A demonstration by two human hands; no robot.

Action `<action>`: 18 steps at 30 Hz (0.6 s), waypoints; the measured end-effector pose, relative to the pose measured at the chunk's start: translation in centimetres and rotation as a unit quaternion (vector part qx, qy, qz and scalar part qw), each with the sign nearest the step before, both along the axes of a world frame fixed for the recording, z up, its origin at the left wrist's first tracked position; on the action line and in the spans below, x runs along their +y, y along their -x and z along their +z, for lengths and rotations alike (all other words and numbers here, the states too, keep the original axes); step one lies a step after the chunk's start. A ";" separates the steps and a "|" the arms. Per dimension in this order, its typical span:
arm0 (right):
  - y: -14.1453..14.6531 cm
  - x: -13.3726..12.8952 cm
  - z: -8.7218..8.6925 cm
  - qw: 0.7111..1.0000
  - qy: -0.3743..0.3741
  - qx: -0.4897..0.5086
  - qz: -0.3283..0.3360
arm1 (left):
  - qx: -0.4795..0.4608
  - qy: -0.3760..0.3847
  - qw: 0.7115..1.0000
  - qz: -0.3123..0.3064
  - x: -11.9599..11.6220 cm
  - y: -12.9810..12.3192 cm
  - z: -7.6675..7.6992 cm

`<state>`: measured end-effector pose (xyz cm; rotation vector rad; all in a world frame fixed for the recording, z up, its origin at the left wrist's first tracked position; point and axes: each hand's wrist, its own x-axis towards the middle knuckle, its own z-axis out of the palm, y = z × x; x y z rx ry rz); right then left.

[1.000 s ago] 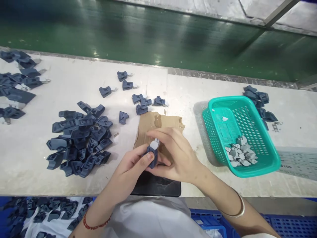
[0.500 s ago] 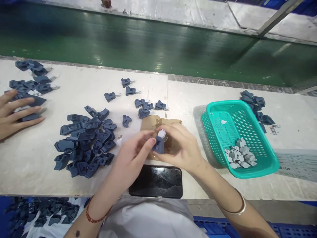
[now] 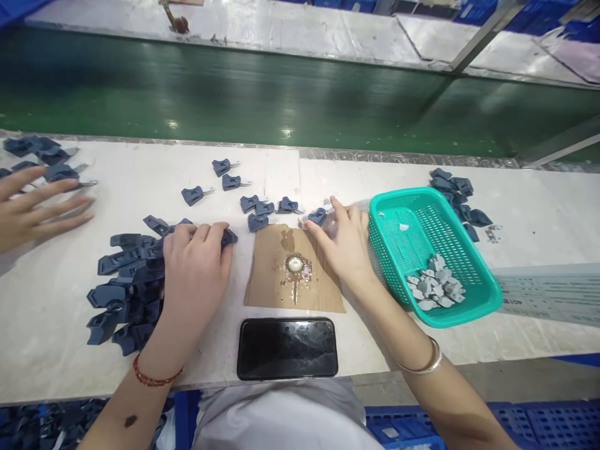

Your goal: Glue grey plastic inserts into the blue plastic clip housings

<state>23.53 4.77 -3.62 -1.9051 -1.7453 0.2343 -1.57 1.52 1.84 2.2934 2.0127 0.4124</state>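
My left hand (image 3: pixel 199 265) is closed over the right side of a heap of dark blue plastic parts (image 3: pixel 124 272). Its fingertips and thumb are around one dark blue plastic part (image 3: pixel 229 237), mostly hidden by the hand. My right hand (image 3: pixel 345 244) pinches a dark blue plastic part with a light tab (image 3: pixel 318 216) between thumb and index finger, low over the table. Left of it lie several similar tabbed parts (image 3: pixel 287 205). Between my hands, a small round metal-rimmed dish (image 3: pixel 295 264) rests on wet brown cardboard (image 3: pixel 267 289).
A green plastic basket (image 3: pixel 487 306) with small grey-white pieces (image 3: pixel 438 284) stands at right, dark blue parts (image 3: pixel 452 190) behind it. A phone (image 3: pixel 287 349) lies near the front edge. Another person's hand (image 3: pixel 37 209) is at far left. A green conveyor belt (image 3: pixel 234 100) crosses behind.
My hands have parted from above the cardboard. The right moved forward with the tabbed part; the left went to the heap. The view shifted, and the dish is now uncovered.
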 end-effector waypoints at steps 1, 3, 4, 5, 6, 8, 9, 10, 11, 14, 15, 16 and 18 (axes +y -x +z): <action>0.1 0.0 -0.2 1.000 0.011 -0.013 -0.002 | -0.003 -0.009 1.000 -0.001 -0.1 -0.1 0.3; 0.4 -0.3 -0.1 1.000 0.017 -0.022 -0.002 | -0.022 -0.028 0.999 -0.003 -0.6 -0.2 0.8; 0.6 -0.6 0.2 1.000 0.011 -0.018 0.003 | -0.049 -0.029 0.998 0.002 -1.0 -0.2 1.1; 0.8 -1.1 0.8 1.000 0.000 -0.012 0.014 | -0.094 -0.019 0.995 0.012 -1.4 -0.2 1.3; 1.0 -1.6 1.6 0.999 -0.014 -0.002 0.032 | -0.154 0.008 0.988 0.026 -1.8 -0.2 1.4; 0.9 -3.0 3.7 0.995 -0.039 0.032 0.085 | -0.307 0.099 0.945 0.048 -2.7 -0.2 1.5; 0.5 -3.8 5.0 0.991 -0.045 0.055 0.113 | -0.383 0.149 0.910 0.053 -3.2 -0.2 1.4; -0.3 -4.6 6.2 0.986 -0.051 0.084 0.131 | -0.451 0.192 0.870 0.053 -3.5 -0.2 1.2; -1.4 -5.4 7.3 0.984 -0.048 0.107 0.135 | -0.507 0.229 0.830 0.052 -3.9 -0.2 1.1; -6.2 -7.2 9.3 0.996 -0.001 0.060 0.069 | -0.613 0.308 0.723 0.086 -4.4 -0.3 0.5; -8.0 -7.5 9.4 0.998 0.044 0.022 0.044 | -0.630 0.329 0.695 0.107 -4.5 -0.4 0.3; -9.7 -7.8 9.3 0.993 0.113 -0.013 0.023 | -0.640 0.344 0.675 0.125 -4.6 -0.4 0.1; -12.4 -8.2 8.7 0.976 0.214 -0.041 0.011 | -0.645 0.350 0.662 0.149 -4.8 -0.6 -0.2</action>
